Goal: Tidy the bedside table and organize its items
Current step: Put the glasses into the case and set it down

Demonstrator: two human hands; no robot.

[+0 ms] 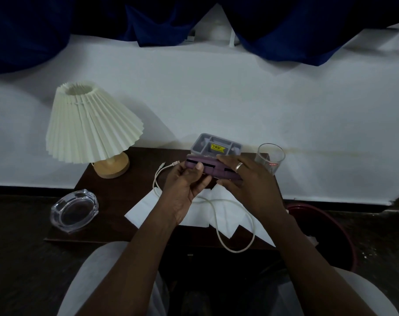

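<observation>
Above the dark bedside table [116,201], both hands grip the purple case [213,171].

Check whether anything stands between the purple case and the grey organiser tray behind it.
Nothing visible does. The purple case, held by the left hand and right hand, is directly in front of the grey organiser tray; the drinking glass stands to the tray's right.
</observation>
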